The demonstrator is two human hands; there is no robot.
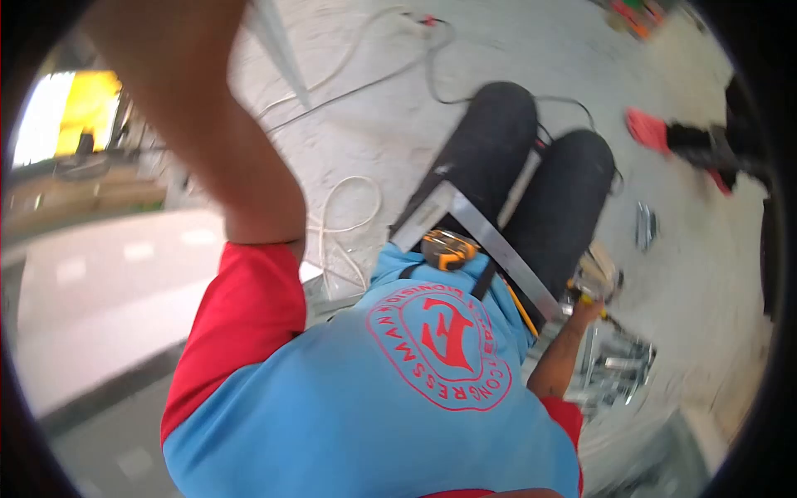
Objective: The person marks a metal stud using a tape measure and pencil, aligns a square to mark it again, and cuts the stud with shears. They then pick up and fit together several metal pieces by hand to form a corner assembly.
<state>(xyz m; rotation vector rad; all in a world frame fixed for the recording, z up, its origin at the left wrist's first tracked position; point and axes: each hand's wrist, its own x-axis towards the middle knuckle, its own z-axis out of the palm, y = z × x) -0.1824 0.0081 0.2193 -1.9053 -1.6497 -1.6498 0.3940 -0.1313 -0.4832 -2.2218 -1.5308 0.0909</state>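
My left arm [249, 166] reaches up and out past the top left edge, so my left hand is out of view. A long pale metal strip [281, 54] stands beside that forearm; what supports it is hidden. Low at my right side, my right hand [588, 310] is closed around a blurred object with yellow and silver parts. An L-shaped metal square [486, 235] lies across my lap. Against it, at my waist, sits an orange and black tape measure [449, 250]. A yellow pencil-like stick [522, 307] shows at my right hip.
White and dark cables [349, 195] wind over the grey floor. Several metal pieces [618, 365] lie at my right, with another small bundle [646, 227] farther forward. Another person's foot in a red shoe [647, 130] is at upper right. A pale board [124, 274] spans the left.
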